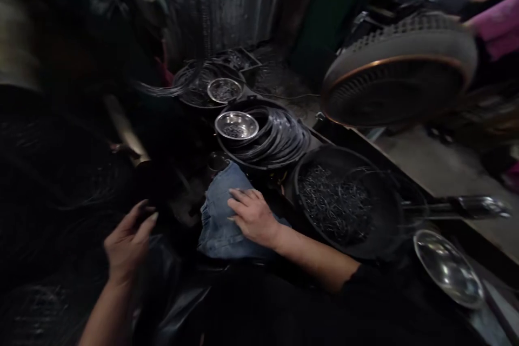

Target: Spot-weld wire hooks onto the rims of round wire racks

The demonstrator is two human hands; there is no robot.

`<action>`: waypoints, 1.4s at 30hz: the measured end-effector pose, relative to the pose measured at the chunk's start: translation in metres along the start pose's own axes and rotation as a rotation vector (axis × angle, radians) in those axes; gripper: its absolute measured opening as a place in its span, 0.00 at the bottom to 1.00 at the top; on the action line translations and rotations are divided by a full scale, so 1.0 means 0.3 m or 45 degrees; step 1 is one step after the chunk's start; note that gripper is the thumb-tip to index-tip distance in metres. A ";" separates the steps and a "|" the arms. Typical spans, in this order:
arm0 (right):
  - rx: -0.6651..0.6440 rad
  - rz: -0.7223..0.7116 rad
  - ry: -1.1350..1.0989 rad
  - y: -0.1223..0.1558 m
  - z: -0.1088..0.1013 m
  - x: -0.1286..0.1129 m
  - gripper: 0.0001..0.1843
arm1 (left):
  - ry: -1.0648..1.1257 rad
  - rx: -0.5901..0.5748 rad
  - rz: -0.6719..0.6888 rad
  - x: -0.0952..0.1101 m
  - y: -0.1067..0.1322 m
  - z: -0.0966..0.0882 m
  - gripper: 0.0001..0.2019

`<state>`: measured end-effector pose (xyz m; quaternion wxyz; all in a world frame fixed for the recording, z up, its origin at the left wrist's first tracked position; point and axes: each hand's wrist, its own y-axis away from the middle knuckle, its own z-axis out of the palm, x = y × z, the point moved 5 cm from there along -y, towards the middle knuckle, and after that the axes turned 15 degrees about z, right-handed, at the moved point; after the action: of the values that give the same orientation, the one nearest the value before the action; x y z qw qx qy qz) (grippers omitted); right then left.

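My right hand [252, 215] lies flat on my knee in blue jeans [219, 227], fingers stretched out and holding nothing. My left hand [128, 242] hovers at the lower left over a dark, shiny surface, fingers loosely apart and empty. Just right of my right hand sits a round black pan [385, 227] filled with small dark metal pieces [334, 203]. Beyond the knee, a steel bowl [236, 125] rests on a stack of black rings [279, 143].
A second steel bowl [224, 90] sits further back on another dark coil pile. A shiny steel plate [448, 269] lies at the lower right. A tyre [399, 73] hangs at the upper right. The left side is dark and blurred.
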<state>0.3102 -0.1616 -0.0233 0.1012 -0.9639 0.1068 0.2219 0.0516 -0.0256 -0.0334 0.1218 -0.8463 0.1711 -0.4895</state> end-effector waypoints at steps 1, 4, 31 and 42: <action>0.081 0.084 -0.023 0.015 -0.022 0.072 0.14 | 0.055 -0.128 -0.015 0.020 -0.007 0.095 0.26; 0.309 0.460 0.053 0.088 -0.095 0.341 0.15 | 0.136 -0.415 -0.120 0.005 0.028 0.329 0.25; 0.674 1.251 0.657 0.339 -0.573 0.762 0.29 | 0.067 -0.514 -0.523 -0.224 0.107 0.437 0.25; 0.323 0.110 -0.394 -0.116 -0.180 -0.232 0.23 | -0.001 0.032 0.399 0.267 0.038 0.042 0.58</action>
<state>0.2795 -0.1302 0.0607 0.2275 -0.8924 0.1583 0.3561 0.0978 -0.0682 0.0192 0.2073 -0.8079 0.2947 -0.4663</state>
